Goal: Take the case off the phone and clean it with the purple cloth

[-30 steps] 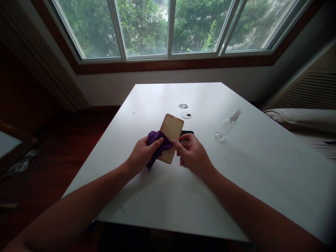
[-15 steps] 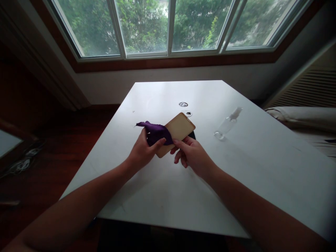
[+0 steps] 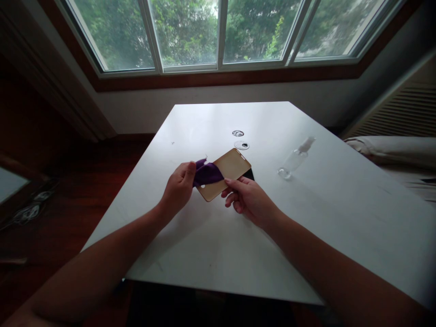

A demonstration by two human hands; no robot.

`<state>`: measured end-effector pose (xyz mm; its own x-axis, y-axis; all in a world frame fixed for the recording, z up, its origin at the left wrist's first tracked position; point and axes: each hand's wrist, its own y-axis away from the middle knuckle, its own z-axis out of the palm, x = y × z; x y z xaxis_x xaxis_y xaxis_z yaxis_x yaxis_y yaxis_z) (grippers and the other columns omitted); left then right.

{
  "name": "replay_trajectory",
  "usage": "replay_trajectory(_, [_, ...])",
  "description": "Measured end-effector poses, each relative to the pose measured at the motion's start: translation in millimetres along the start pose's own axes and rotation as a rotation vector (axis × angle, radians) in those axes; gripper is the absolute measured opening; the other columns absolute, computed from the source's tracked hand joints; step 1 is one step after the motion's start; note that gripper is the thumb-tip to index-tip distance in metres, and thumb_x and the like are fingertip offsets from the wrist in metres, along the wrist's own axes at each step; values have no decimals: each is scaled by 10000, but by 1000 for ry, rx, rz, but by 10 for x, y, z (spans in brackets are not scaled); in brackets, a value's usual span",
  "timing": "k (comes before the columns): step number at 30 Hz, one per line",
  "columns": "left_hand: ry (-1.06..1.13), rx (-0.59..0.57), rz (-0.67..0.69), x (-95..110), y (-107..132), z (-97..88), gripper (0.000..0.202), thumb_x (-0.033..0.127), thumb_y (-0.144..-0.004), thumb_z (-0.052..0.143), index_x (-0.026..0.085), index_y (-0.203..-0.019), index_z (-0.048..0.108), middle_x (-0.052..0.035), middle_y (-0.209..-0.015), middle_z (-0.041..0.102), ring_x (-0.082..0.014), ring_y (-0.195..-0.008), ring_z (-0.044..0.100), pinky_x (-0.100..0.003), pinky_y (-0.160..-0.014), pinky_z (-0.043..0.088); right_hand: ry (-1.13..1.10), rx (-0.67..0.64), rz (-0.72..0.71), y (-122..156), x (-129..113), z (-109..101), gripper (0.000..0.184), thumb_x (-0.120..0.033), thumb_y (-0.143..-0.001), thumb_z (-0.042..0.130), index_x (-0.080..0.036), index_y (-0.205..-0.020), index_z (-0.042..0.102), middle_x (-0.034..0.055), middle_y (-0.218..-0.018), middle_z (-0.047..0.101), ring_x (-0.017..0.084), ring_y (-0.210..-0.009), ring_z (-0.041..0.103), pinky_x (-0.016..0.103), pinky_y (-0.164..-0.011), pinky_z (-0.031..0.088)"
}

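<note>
A tan phone case (image 3: 235,164) is tilted above the white table, its inner side up. My right hand (image 3: 250,197) pinches its near edge between thumb and fingers. Across the lower left part of the case lies a purple cloth (image 3: 209,173), bunched at its left end in my left hand (image 3: 182,184), which is closed on it. The cloth's right tip reaches my right thumb; whether that thumb also presses on it I cannot tell. A flat black object (image 3: 250,174) shows partly behind the case.
A clear spray bottle (image 3: 294,160) lies on the white table (image 3: 218,250) to the right. Two small round items, a disc (image 3: 237,133) and a ring-like one (image 3: 241,145), lie beyond the case. Coiled cables (image 3: 30,211) are on the floor at left.
My left hand has shifted left and turned, now gripping the cloth's end, and the cloth is gathered closer to it. The case has barely moved in my right hand.
</note>
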<state>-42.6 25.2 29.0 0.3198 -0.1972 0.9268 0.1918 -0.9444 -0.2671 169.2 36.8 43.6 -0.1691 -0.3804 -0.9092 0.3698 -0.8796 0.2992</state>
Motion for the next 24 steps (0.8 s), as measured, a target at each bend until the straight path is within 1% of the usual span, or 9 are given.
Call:
replay_trajectory(2, [77, -51, -109, -44, -40, -32, 693, 753, -948, 370, 150, -865, 702, -79, -795, 679, -202, -741, 630, -314, -677, 483, -28, -26, 19, 6, -11, 10, 140, -253, -941, 612, -113, -933, 611, 56, -737, 678, 113, -494, 644, 142, -312, 361])
replay_trajectory(4, [117, -95, -202, -97, -94, -66, 719, 802, -897, 413, 149, -757, 679, -63, -683, 640, -185, -638, 594, -301, -594, 452, -57, -49, 37, 13, -20, 15, 140, -247, -940, 608, -112, -903, 604, 51, -722, 666, 102, -481, 629, 135, -309, 345])
replay_trajectory(7, [108, -103, -251, -158, -170, -98, 666, 788, -856, 524, 144, -791, 679, -61, -717, 649, -177, -649, 598, -289, -591, 463, -82, -63, 44, 25, -27, 15, 148, -241, -937, 605, -113, -863, 593, 45, -700, 649, 93, -471, 612, 131, -311, 330])
replay_trajectory(10, [58, 70, -147, -131, -193, -106, 571, 674, -870, 628, 154, -1105, 657, -96, -1036, 691, -198, -859, 648, -294, -692, 518, -89, -42, 34, 32, -32, 8, 151, -250, -932, 612, -120, -861, 588, 42, -699, 645, 93, -484, 613, 129, -317, 327])
replay_trajectory(13, [-106, 231, 143, -3, -140, -114, 446, 523, -926, 644, 180, -1209, 616, -104, -1218, 638, -194, -995, 626, -325, -829, 524, -109, -5, 21, 35, -43, 2, 154, -256, -921, 630, -128, -853, 579, 38, -707, 645, 90, -486, 612, 128, -315, 322])
replay_trajectory(16, [-221, 140, 461, 145, -48, -118, 216, 384, -970, 609, 193, -1042, 683, -71, -1081, 657, -187, -988, 626, -351, -895, 521, -116, 27, 12, 32, -55, 3, 153, -250, -916, 629, -133, -838, 569, 37, -702, 643, 91, -474, 608, 132, -307, 322])
replay_trajectory(18, [-301, 11, 567, 199, 3, -110, 171, 344, -948, 642, 205, -1020, 710, -77, -1076, 665, -207, -1028, 625, -379, -933, 521, -100, 43, 0, 26, -53, 6, 140, -251, -919, 621, -133, -856, 575, 38, -701, 647, 97, -471, 615, 137, -305, 333])
replay_trajectory(21, [-384, -139, 545, 183, 31, -93, 240, 331, -920, 679, 211, -1125, 715, -102, -1173, 652, -233, -1101, 617, -408, -971, 521, -50, 42, -38, 9, -22, 8, 145, -272, -916, 630, -134, -896, 589, 42, -710, 663, 117, -483, 638, 150, -312, 368])
replay_trajectory(24, [-401, -196, 440, 99, 1, -87, 260, 347, -914, 687, 204, -1130, 719, -107, -1192, 646, -235, -1090, 631, -396, -937, 537, 12, 29, -66, -9, 34, 9, 175, -301, -907, 648, -133, -913, 598, 52, -731, 684, 131, -495, 655, 160, -316, 391])
